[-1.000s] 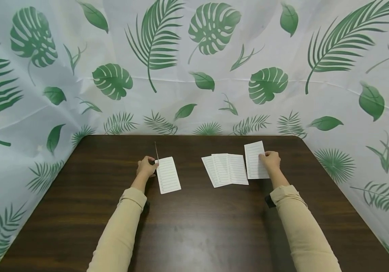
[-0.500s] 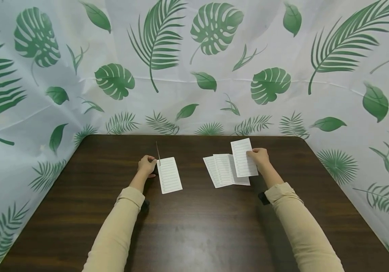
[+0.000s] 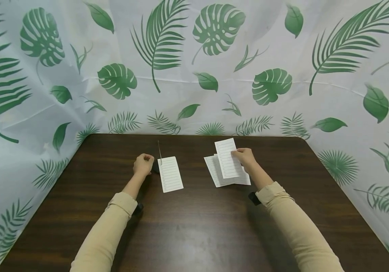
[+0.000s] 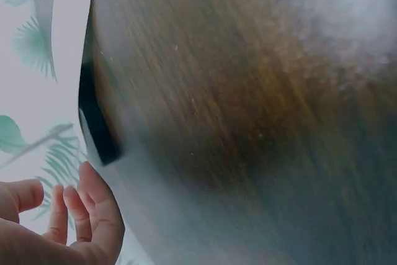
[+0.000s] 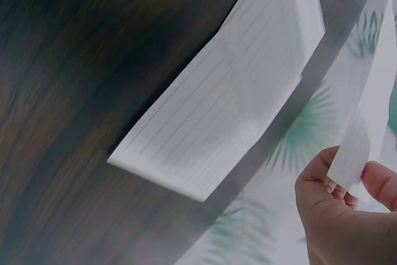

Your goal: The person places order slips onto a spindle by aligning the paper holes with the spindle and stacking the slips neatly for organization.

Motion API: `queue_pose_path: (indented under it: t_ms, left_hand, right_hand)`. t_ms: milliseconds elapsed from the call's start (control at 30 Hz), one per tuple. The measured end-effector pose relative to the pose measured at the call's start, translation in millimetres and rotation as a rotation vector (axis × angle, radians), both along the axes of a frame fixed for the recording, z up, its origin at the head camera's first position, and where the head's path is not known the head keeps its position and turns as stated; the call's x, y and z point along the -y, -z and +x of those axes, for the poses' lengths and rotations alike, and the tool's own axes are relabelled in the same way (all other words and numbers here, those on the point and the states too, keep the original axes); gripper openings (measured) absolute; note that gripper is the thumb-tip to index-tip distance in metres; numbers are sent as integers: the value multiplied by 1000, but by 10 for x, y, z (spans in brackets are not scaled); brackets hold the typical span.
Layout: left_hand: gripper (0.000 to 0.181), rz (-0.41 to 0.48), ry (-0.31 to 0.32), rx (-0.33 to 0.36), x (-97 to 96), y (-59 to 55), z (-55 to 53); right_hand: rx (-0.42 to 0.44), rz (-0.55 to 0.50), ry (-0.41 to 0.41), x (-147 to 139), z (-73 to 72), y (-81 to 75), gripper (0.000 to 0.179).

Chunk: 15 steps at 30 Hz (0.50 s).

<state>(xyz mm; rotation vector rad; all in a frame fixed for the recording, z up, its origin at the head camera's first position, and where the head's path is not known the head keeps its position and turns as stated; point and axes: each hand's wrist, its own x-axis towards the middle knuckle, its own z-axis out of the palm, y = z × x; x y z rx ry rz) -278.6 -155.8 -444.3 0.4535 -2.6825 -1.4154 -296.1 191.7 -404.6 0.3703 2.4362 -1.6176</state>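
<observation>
My right hand (image 3: pixel 246 158) pinches a lined paper card (image 3: pixel 226 160) by its right edge, thumb in front, over other lined cards (image 3: pixel 213 172) fanned on the table. In the right wrist view the held card (image 5: pixel 367 110) stands edge-on above the fingers. My left hand (image 3: pixel 142 165) holds nothing; its fingers are loosely bent and apart in the left wrist view. Just right of it, a lined card (image 3: pixel 171 175) sits on a black base (image 4: pixel 99 125), mostly hidden under the paper. A thin upright rod (image 3: pixel 159 150) rises at that card's upper left corner, like a paper spike.
A dark wood-grain table (image 3: pixel 194 223) spreads under both arms. Behind it and along its sides hangs a white sheet (image 3: pixel 180 94) printed with green leaves. Dark bands (image 3: pixel 254 198) show at both wrists.
My right hand has carried its card leftward, from beside the fanned cards to above them. My left hand has let go beside the rod and drawn slightly left.
</observation>
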Motion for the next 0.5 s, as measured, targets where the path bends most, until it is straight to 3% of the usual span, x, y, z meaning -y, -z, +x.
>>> queue_pose_path:
  t_ms: [267, 367, 500]
  left_hand:
    - [26, -20, 51, -91, -81, -100, 160]
    - [26, 39, 75, -91, -135, -123, 210]
    - [30, 173, 171, -44, -234, -157, 272]
  right_hand:
    - [39, -60, -42, 365, 84, -50, 52]
    - [25, -91, -65, 492, 141, -63, 49]
    - [16, -127, -90, 645, 213, -46, 44]
